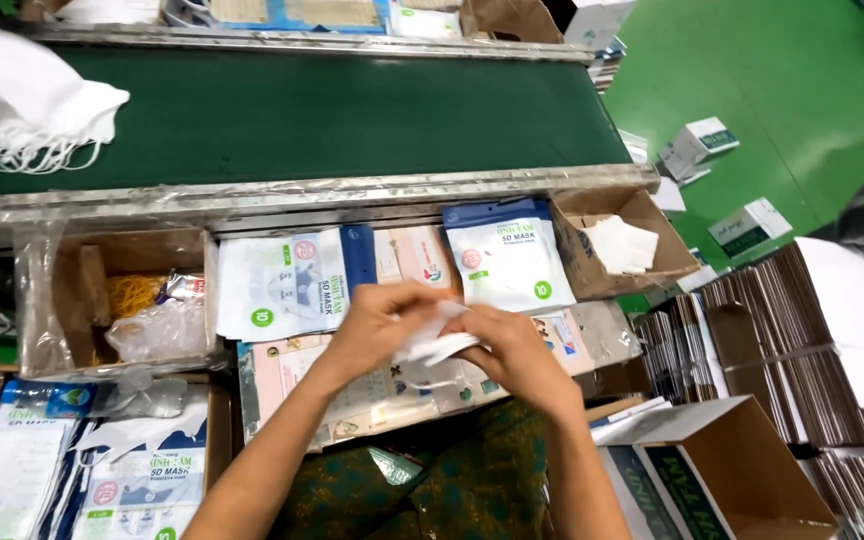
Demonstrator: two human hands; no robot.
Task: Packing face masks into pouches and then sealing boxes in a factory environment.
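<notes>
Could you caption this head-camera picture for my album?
Two hands, left and right, hold white masks beside a green conveyor belt.

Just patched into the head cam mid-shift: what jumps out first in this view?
At centre, the left hand and right hand together grip a small stack of white masks above the worktable. Behind them runs a long green conveyor belt, bare except for a pile of white masks at its left end. Below the belt's metal edge, blue-and-white mask pouches lie stacked flat.

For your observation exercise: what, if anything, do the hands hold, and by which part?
Both the left hand and right hand hold a folded white face mask, each gripping one end.
</notes>
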